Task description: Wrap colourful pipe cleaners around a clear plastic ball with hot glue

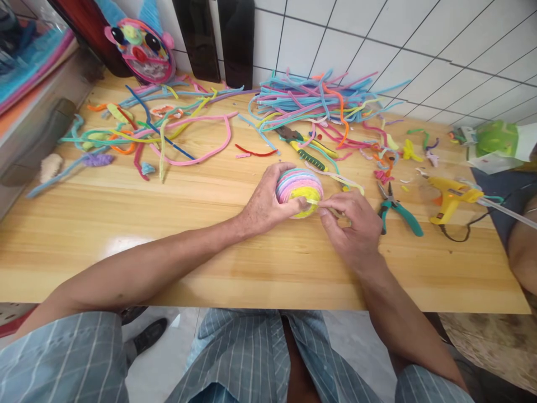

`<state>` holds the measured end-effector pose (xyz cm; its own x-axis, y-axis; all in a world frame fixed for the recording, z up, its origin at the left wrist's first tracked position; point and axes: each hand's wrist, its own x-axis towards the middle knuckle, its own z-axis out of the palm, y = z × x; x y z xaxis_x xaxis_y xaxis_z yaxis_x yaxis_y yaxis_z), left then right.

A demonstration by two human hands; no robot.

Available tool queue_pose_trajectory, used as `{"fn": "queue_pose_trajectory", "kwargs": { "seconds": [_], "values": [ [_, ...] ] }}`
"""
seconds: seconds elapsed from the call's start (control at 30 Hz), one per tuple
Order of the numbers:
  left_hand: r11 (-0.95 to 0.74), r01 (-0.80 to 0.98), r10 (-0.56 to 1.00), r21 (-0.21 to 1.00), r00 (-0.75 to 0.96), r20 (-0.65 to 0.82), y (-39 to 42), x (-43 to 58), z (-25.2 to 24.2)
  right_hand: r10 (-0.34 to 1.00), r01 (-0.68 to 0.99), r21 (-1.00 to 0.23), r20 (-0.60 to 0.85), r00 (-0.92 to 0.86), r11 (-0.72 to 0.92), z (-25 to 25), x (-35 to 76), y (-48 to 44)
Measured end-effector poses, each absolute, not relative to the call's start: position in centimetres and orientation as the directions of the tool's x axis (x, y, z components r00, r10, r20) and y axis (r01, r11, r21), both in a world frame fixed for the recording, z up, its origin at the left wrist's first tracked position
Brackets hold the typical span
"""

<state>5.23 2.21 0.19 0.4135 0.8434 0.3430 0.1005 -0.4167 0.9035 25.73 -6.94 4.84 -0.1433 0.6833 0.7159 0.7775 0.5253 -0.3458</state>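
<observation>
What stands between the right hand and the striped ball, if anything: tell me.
Nothing visible does. The right hand has its fingers at the yellow end of the striped ball. The left hand holds the opposite side, and the teal-handled pliers lie off to the right.

This is a craft workshop, or a craft corner; whether it belongs to a home cannot be told. The wooden counter (201, 268) shows it: heaped fuzzy stems (302, 103), cut scraps (384, 177), pliers (408, 218) and a glue gun (452, 197), with a fuzzy figure (145, 53) by the white tiled wall (377, 33).
</observation>
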Motion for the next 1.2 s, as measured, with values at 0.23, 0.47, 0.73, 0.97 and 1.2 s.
{"fn": "queue_pose_trajectory", "kwargs": {
  "seconds": [0.23, 0.47, 0.73, 0.97, 1.2],
  "values": [
    [-0.433, 0.125, 0.848, 0.893, 0.391, 0.357, 2.1, 5.3, -0.1, 0.69, 0.755, -0.367, 0.708, -0.153, 0.544, 4.7, 25.5, -6.9],
    [-0.394, 0.094, 0.866, 0.914, 0.37, 0.336, 1.9, 5.4, -0.2, 0.702, 0.795, -0.334, 0.695, -0.155, 0.506, 4.9, 25.2, -7.0],
    [-0.395, 0.073, 0.872, 0.916, 0.344, 0.348, 1.7, 5.7, -0.6, 0.672, 0.805, -0.311, 0.727, -0.141, 0.506, 4.7, 24.4, -7.1],
    [-0.391, 0.064, 0.879, 0.918, 0.321, 0.352, 1.6, 5.8, -0.8, 0.661, 0.837, -0.277, 0.739, -0.128, 0.472, 4.3, 24.3, -7.0],
    [-0.39, 0.048, 0.881, 0.92, 0.309, 0.358, 1.6, 5.8, -0.9, 0.619, 0.84, -0.214, 0.767, -0.172, 0.499, 4.3, 24.4, -6.9]
  ]
}}
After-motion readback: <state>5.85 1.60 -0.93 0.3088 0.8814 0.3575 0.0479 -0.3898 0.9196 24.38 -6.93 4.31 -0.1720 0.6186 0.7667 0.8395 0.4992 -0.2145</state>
